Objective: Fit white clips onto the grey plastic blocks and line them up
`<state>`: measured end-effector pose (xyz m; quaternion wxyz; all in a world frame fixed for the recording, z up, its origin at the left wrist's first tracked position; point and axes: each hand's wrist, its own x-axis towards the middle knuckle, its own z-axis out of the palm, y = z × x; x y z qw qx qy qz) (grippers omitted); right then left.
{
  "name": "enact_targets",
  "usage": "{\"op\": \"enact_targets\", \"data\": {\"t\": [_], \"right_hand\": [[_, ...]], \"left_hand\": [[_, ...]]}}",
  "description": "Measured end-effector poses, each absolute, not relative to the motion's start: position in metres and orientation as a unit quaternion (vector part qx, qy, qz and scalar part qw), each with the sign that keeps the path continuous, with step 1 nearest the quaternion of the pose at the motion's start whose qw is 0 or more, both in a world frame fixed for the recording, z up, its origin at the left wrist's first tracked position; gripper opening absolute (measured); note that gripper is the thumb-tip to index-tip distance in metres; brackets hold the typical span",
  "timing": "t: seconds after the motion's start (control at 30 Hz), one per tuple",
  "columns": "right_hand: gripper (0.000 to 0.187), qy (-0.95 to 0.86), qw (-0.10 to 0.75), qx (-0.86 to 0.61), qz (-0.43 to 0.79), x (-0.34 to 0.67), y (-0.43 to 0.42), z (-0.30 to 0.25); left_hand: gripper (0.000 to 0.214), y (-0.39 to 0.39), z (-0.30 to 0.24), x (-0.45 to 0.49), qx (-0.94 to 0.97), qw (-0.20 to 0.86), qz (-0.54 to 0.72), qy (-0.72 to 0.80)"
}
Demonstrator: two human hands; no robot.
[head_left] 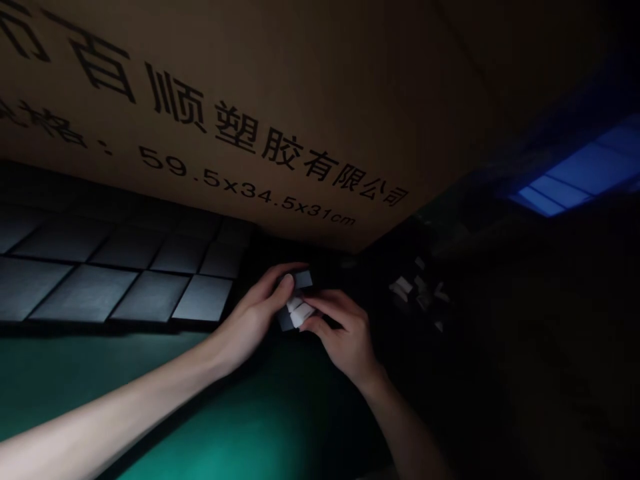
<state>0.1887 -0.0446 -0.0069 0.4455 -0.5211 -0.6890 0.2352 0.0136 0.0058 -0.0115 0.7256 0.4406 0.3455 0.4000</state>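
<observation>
My left hand [265, 293] is closed around a small dark grey box [303, 278], its thumb pressed on top. Between the two hands a small white piece [302, 314] lies against the box; its kind cannot be made out. My right hand [345, 327] pinches that white piece between thumb and fingers. Part of the box is hidden behind the hands and the white piece.
Rows of flat dark grey square boxes [150, 297] stand at the left on a green surface [225, 413]. Behind rises a large printed cardboard carton [300, 80]. Several small white pieces [401, 288] lie in the dark at the right. Farther off glows a blue patch [575, 180].
</observation>
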Motion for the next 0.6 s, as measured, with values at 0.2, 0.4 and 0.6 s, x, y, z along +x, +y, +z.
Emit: {"op": "enact_targets", "data": {"t": [0.2, 0.4, 0.6], "right_hand": [[0.037, -0.731, 0.442, -0.485, 0.189, 0.191, -0.049, -0.006], [0.015, -0.661, 0.525, -0.516, 0.148, 0.212, -0.050, 0.006], [0.008, -0.583, 0.570, -0.575, 0.072, 0.226, -0.044, 0.001]], "left_hand": [[0.041, 0.006, -0.009, 0.016, 0.346, 0.793, 0.388, 0.320], [0.033, 0.005, -0.001, 0.018, 0.266, 0.821, 0.373, 0.340], [0.037, 0.006, 0.006, 0.017, 0.259, 0.831, 0.373, 0.321]]}}
